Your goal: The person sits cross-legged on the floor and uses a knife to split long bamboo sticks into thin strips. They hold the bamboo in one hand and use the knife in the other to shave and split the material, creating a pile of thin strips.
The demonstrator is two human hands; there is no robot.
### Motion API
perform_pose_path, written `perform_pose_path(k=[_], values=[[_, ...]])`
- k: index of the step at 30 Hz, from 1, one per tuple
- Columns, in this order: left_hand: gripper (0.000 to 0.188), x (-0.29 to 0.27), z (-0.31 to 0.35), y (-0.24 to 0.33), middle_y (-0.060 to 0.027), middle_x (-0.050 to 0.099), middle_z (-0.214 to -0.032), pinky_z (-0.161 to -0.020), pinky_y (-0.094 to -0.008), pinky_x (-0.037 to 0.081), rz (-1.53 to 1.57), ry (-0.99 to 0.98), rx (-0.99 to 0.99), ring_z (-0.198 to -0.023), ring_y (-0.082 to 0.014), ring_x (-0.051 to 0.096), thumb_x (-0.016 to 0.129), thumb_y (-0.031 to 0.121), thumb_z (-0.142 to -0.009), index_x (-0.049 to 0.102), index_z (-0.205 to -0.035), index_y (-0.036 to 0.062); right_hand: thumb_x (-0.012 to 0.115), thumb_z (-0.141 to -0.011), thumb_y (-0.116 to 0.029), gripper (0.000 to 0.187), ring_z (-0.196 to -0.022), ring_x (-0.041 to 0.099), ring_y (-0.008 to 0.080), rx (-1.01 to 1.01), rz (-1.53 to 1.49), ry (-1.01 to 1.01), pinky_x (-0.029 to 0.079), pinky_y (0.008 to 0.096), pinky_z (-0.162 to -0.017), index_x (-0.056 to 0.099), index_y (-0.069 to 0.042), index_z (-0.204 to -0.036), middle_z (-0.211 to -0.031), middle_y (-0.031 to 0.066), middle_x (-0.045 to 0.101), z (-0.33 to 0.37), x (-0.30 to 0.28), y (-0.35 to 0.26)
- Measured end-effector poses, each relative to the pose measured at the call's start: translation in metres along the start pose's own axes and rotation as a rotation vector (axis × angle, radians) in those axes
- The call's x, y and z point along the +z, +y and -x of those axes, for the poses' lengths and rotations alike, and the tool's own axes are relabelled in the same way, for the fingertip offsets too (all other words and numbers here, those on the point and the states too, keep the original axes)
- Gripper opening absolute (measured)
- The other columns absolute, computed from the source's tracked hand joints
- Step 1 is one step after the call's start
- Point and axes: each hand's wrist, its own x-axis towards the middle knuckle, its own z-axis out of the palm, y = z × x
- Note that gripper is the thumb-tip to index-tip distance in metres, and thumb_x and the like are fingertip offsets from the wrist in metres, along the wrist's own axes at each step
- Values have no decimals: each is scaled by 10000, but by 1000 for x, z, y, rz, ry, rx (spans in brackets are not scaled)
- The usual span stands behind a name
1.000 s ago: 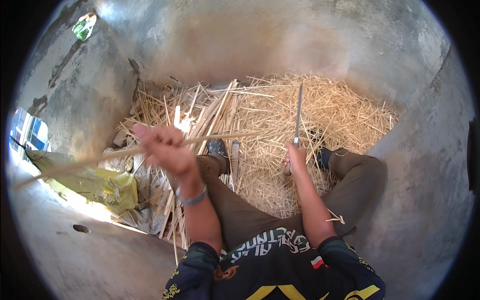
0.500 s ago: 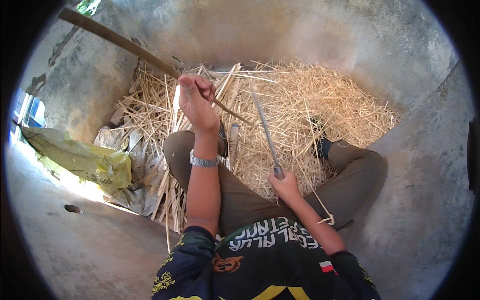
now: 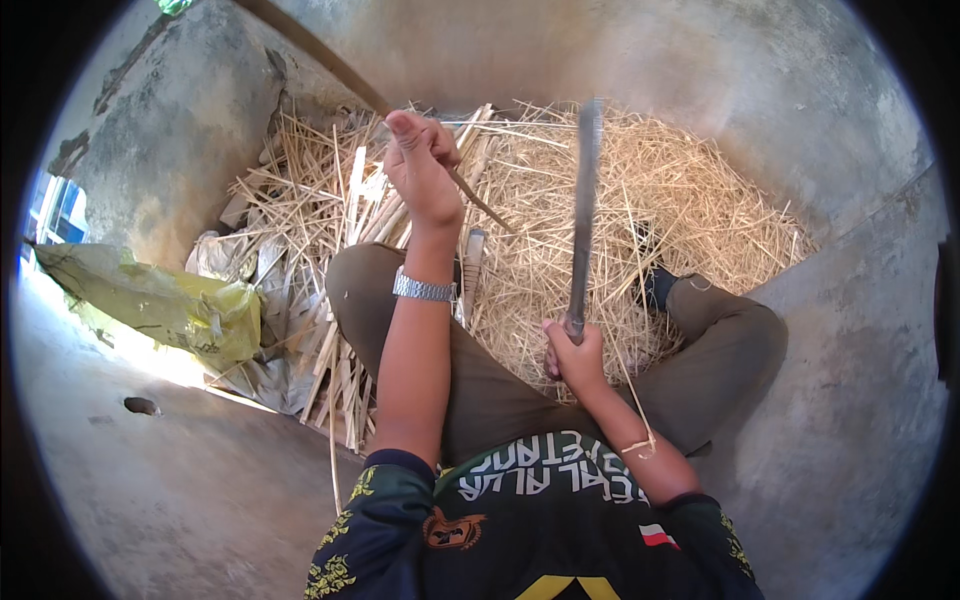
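Note:
My left hand, with a metal watch at its wrist, is closed round a long, thin bamboo strip. The strip slants from the upper left down to the right, its lower end over the shavings. A machete is gripped by its handle in my right hand. Its long blade points away from me, right of the strip's lower end and apart from it; the tip is smeared by motion. Beneath both hands lies a heap of pale, curly shavings.
Split strips lie piled to the left. Beside them is a crumpled yellow-green sack. A concrete wall rises behind the heap. My bent legs frame the work, with one dark shoe among the shavings.
The machete has swung from leaning left to nearly straight ahead, its blade now farther right. My left hand and the strip have shifted right and slightly away from me.

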Motion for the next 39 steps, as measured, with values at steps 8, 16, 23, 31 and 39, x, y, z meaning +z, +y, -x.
perform_pose_path(k=[8, 16, 23, 31, 39], values=[[605, -7, 0, -14, 40, 260, -603, -484, -258, 200, 13, 50, -63, -508, -89, 235, 449, 665, -964, 291, -702, 142, 696, -856, -153, 319, -360, 444, 121, 349, 326, -110, 355, 294, -364, 488, -64, -631, -485, 15, 469, -12, -9, 13], [596, -10, 1, -18, 42, 278, -598, -474, -251, 208, -47, 55, -35, -511, -77, 261, 421, 662, -980, 313, -713, 140, 684, -876, -220, 328, -373, 454, 109, 50, 214, -50, 362, 304, -366, 500, -78, -644, -489, 12, 473, -5, -8, 6], [582, -11, 8, -18, 49, 321, -616, -472, -232, 204, -7, 94, -74, -530, -53, 280, 468, 631, -985, 349, -705, 135, 707, -871, -168, 331, -355, 401, 102, 457, 120, -168, 323, 272, -350, 460, -89, -665, -492, 1, 440, -11, -1, 13], [558, -7, 4, -14, 47, 319, -615, -461, -231, 207, -7, 102, 37, -518, -49, 279, 477, 596, -997, 361, -719, 127, 704, -871, -185, 316, -375, 418, 101, 298, 161, -108, 335, 287, -370, 488, -84, -664, -515, 1, 465, -8, -12, 12], [569, 40, -27, 67, 41, 299, -583, -401, -246, 200, -34, -70, 60, -454, -60, 256, 409, 623, -1002, 336, -719, 135, 718, -877, -179, 246, -423, 415, 62, 23, 120, 158, 328, 259, -401, 536, -83, -743, -559, -27, 481, -20, -23, 14]])
